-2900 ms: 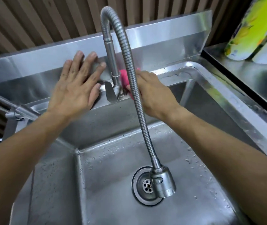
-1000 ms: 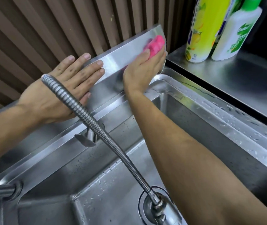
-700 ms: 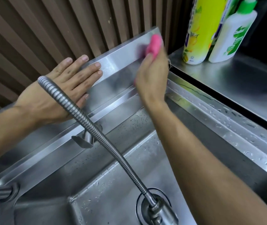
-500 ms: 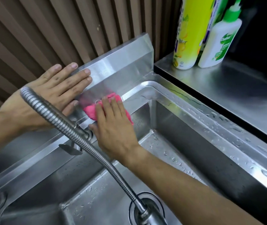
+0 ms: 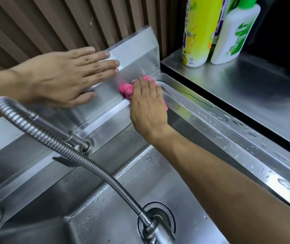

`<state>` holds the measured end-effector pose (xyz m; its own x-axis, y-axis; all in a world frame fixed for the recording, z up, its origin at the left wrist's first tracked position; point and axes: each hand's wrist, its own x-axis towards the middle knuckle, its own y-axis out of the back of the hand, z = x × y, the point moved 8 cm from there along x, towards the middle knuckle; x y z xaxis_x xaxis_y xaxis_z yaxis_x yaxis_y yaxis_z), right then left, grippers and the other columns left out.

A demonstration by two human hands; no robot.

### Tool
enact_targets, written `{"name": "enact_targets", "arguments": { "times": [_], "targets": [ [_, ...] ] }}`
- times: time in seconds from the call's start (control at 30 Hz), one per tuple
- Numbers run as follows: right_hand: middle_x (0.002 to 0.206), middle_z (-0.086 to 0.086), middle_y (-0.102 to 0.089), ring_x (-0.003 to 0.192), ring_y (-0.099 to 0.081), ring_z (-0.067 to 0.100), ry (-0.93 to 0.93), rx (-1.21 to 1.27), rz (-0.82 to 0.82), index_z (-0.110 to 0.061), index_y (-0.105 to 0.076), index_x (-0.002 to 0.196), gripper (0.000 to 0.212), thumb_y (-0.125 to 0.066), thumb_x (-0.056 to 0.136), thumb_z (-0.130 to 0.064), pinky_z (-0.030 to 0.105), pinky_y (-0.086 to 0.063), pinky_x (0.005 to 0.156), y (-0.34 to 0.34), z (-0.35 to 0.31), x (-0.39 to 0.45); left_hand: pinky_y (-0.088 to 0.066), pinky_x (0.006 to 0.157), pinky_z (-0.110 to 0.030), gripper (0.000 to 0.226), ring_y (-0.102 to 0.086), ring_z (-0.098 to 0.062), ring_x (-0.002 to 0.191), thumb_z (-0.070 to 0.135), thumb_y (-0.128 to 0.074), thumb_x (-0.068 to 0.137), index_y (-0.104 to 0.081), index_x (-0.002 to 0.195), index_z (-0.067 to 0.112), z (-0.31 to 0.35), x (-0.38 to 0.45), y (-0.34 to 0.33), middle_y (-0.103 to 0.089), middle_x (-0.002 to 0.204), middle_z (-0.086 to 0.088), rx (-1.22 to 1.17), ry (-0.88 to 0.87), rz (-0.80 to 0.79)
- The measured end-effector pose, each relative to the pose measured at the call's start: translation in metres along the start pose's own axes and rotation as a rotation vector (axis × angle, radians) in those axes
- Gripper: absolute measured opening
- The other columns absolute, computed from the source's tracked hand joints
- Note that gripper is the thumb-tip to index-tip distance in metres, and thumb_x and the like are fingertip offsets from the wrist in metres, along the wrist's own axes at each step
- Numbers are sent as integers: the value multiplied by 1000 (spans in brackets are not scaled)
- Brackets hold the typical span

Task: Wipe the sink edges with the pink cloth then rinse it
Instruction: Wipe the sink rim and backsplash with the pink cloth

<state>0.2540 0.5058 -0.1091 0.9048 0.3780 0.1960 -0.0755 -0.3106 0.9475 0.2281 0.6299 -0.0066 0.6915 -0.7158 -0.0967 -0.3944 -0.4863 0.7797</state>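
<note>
Surface: You stand at a stainless-steel sink with a raised steel backsplash; water droplets bead its right rim and basin floor.
Room: Brown vertical slatted wall panelling runs behind the backsplash; a steel countertop adjoins the sink at 2 o'clock.
Fittings: One flexible ribbed steel faucet hose arcs from 9 o'clock down to the round steel drain at 6 o'clock.
Count, bottles: Two stand touching on the countertop at 1 o'clock: one yellow-green bottle with a lemon label and one white bottle with a green cap.
Count, cloths: One crumpled pink cloth.
Count, hands: Two, both bare.
Left hand: Your left hand lies flat with fingers extended against the backsplash at 10 o'clock, gripping nothing.
Right hand: Your right hand presses down on the pink cloth, fingers curled over its top.
Cloth position: It sits at the far right corner of the sink ledge, at the foot of the backsplash, near the centre of view at 12 o'clock.
Cloth relative to grip: It bulges out from under your fingertips toward 10 o'clock, and a pink edge shows beside the palm at 3 o'clock.
</note>
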Motion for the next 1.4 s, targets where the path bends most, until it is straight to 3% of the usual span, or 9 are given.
{"name": "enact_targets", "arguments": {
  "times": [0.13,0.33,0.5,0.6,0.8,1.0,1.1,1.23,1.4],
  "targets": [
    [168,27,-19,158,-14,42,-81,-11,-77,4,-16,159,58,-26,107,-19,49,-8,131,5,14,15,-14,129,-48,74,-23,-34,156,47,-28,100,-28,161,6,-1,21,7,-26,168,-14,-2,-68,17],
    [159,27,-36,151,-31,43,-141,-14,-45,5,-30,153,65,-13,94,-18,49,-19,128,8,27,25,-2,130,-43,80,-24,-31,155,55,-31,96,-28,161,9,-9,47,3,-28,168,-12,106,-177,-102],
    [161,25,-37,152,-32,40,-158,12,-47,3,-32,154,70,-12,92,-22,47,-19,128,9,28,26,6,129,-47,80,14,-28,159,54,-7,98,22,161,14,-5,82,-9,22,170,-8,334,-115,-395],
    [165,27,-27,155,-23,42,-186,16,-57,5,-22,158,66,-18,97,-20,48,-13,129,11,34,20,7,129,-48,77,21,-32,157,51,-3,101,30,156,10,16,94,-20,31,167,-8,354,11,-493],
    [166,29,-22,156,-19,44,-177,-55,-91,8,-15,159,68,-16,97,-20,52,-8,130,13,38,24,2,129,-49,71,12,-32,159,46,-9,104,20,161,14,14,93,-17,23,170,-10,251,249,-277],
    [141,28,-56,132,-53,45,-94,31,28,8,-49,143,54,-42,99,-22,51,-39,113,11,56,34,8,127,-50,72,9,-35,159,43,-24,109,14,163,13,40,98,-21,18,171,-10,176,518,-162],
    [128,28,-61,117,-59,45,-108,32,70,9,-54,136,63,-23,93,-25,51,-44,104,25,74,20,11,125,-50,70,7,-38,159,38,-23,109,14,163,13,44,100,-23,17,171,-11,146,595,-119],
    [144,30,-52,131,-50,46,-49,-79,38,9,-45,145,66,-23,100,-33,54,-34,117,23,70,4,9,126,-49,68,7,-35,159,38,-16,109,16,162,9,50,103,-25,17,171,-13,169,618,-102],
    [145,27,-56,133,-53,46,-3,-12,98,5,-52,143,59,-31,105,-33,52,-38,115,19,70,14,24,123,-38,65,13,-26,159,34,-10,109,16,161,4,69,102,-38,23,169,-9,-20,635,-94]
  ]
}}
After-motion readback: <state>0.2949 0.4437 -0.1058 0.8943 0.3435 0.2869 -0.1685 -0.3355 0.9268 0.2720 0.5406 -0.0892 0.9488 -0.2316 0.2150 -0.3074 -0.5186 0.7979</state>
